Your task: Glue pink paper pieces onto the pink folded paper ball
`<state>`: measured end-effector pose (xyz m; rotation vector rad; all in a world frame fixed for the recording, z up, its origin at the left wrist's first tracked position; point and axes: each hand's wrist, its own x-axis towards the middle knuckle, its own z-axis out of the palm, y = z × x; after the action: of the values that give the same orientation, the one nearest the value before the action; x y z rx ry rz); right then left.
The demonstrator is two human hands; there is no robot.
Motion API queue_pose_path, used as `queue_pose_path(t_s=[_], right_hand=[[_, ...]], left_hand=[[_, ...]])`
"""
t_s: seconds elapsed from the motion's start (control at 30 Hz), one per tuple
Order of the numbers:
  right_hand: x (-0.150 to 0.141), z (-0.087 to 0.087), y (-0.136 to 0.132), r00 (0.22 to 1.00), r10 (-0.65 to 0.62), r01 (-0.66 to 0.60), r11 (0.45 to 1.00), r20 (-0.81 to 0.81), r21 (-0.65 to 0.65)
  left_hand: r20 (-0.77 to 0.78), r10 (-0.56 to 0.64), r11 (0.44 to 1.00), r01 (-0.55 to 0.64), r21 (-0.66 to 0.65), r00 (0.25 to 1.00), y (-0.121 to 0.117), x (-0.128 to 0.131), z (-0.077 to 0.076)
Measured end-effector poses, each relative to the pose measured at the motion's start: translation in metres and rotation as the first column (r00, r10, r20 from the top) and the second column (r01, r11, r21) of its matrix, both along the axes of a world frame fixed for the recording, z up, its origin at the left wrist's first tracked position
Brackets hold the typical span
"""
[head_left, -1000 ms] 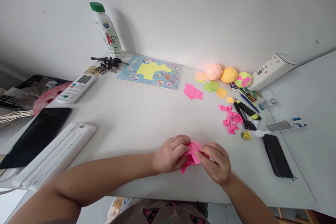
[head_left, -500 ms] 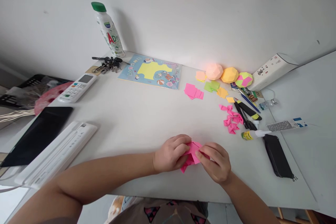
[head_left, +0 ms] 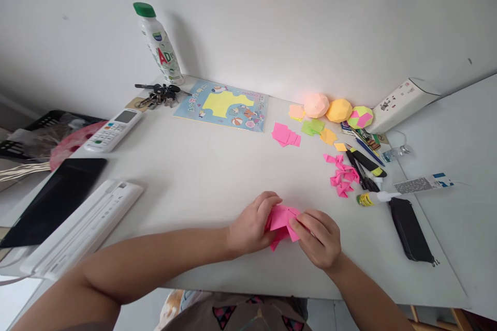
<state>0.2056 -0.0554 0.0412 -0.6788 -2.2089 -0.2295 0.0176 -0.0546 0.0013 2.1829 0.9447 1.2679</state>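
Note:
Between my two hands is a pink folded-paper piece (head_left: 282, 217), held just above the front part of the white table. My left hand (head_left: 253, 225) grips its left side, with the fingers curled over it. On the other side my right hand (head_left: 318, 235) pinches the right edge between thumb and fingers. A pointed flap hangs from the underside of the piece. Part of the paper is hidden behind my fingers. Several small folded pink paper units (head_left: 344, 176) lie in a heap beyond my right hand.
Pink paper squares (head_left: 285, 134) and finished paper balls (head_left: 339, 110) lie at the back. At right are a glue bottle (head_left: 370, 198), scissors (head_left: 367, 181) and a black pouch (head_left: 411, 230). A remote (head_left: 113, 130), tablet (head_left: 54, 201) and bottle (head_left: 161, 46) are at left.
My left fingers have lifted and loosened a little, so more of the pink paper shows. The piece has tilted slightly. My right hand keeps its pinch.

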Motion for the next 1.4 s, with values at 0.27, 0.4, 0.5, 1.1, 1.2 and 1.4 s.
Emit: queue_pose_path(t_s=[0.27,0.4,0.5,1.1,1.2,1.4], right_hand=[[-0.0015,-0.0010,-0.0010,0.998,-0.023,0.019,0.997,0.052,0.081],[-0.0028,-0.0008,-0.0035,0.997,-0.035,0.029,0.996,0.069,0.082],[-0.0021,-0.0016,-0.0043,0.997,-0.035,0.028,0.995,0.073,0.096],[-0.0042,-0.0005,-0.0053,0.996,-0.054,0.045,0.992,0.073,0.118],[-0.0057,0.0018,-0.0050,0.995,-0.053,0.043,0.992,0.083,0.117],[-0.0062,0.0018,-0.0061,0.996,-0.051,0.042,0.992,0.075,0.115]], left_hand=[[-0.062,0.051,0.998,-0.050,0.025,0.997,0.0002,-0.0034,0.0003],[-0.110,0.075,0.983,-0.056,0.173,0.991,0.0012,-0.0046,-0.0001],[-0.140,0.081,0.977,-0.050,0.209,0.987,0.0017,-0.0053,-0.0003],[-0.114,0.078,0.969,-0.049,0.240,0.990,0.0026,-0.0035,0.0015],[-0.111,0.080,0.965,-0.049,0.256,0.991,0.0021,-0.0035,0.0033],[-0.108,0.088,0.951,-0.051,0.304,0.990,0.0024,-0.0038,0.0046]])
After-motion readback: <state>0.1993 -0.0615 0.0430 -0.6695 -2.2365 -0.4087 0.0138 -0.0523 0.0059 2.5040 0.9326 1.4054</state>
